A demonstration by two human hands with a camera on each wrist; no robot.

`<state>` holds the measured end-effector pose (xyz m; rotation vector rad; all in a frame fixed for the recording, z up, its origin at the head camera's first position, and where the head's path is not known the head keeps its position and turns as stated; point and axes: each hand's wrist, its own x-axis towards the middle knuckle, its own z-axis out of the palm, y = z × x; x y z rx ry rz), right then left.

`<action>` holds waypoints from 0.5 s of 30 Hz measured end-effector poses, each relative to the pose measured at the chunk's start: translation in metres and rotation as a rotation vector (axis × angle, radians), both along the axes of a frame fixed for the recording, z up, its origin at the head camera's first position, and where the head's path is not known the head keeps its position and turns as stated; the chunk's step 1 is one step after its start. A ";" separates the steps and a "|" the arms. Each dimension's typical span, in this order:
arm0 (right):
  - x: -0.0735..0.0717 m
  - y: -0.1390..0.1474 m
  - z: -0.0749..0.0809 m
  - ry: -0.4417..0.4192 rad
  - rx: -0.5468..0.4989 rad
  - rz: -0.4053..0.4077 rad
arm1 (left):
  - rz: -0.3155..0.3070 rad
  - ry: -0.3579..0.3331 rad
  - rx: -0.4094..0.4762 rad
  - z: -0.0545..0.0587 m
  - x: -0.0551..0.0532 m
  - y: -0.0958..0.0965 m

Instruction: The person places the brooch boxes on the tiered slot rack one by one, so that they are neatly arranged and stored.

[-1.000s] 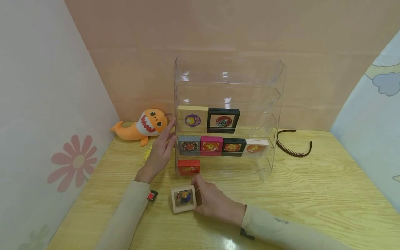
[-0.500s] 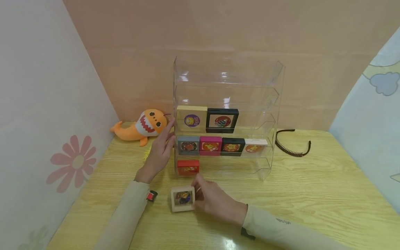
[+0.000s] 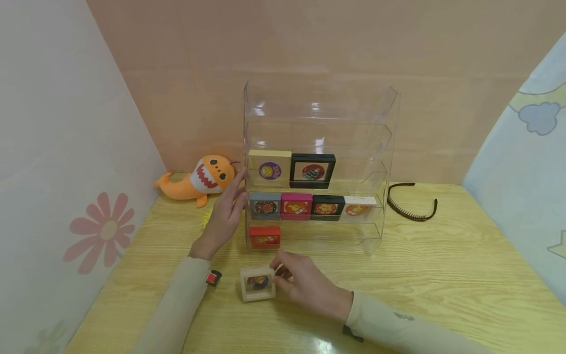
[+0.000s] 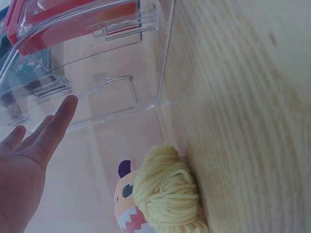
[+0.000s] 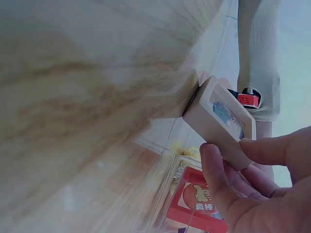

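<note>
My right hand [image 3: 305, 282] pinches the right edge of a small pale wooden box frame [image 3: 258, 284] with a round picture behind its front. In the right wrist view, thumb and fingers grip one end of this box frame [image 5: 206, 119], and its opposite end sits at the tabletop. My left hand [image 3: 221, 216] lies along the left side of a clear tiered display rack [image 3: 309, 117], fingers straight and fingertips right at the panel. A red box [image 3: 265, 238] sits at the left of the rack's lowest tier, just behind the wooden frame.
Higher tiers carry a grey box [image 3: 265, 206], a magenta box [image 3: 296, 207] and several others. An orange plush shark [image 3: 201, 179] and a ball of yellow yarn [image 4: 167, 189] lie left of the rack. A dark headband [image 3: 411, 214] rests to its right.
The wooden box frame has tipped more upright in my right hand, so its top edge shows more. My left hand stays at the rack's side. The head view has shifted slightly.
</note>
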<state>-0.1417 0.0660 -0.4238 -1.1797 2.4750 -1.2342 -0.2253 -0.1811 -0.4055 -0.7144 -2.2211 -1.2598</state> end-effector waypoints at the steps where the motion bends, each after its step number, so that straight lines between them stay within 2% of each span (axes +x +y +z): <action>1: 0.001 0.000 0.000 -0.003 -0.002 -0.002 | 0.001 -0.005 -0.001 0.000 0.000 0.000; 8: 0.005 0.006 0.002 0.029 -0.049 -0.010 | 0.004 -0.016 -0.005 0.000 0.001 0.000; 15: 0.005 0.020 0.001 0.175 -0.134 -0.029 | 0.013 -0.011 -0.008 0.000 -0.001 0.000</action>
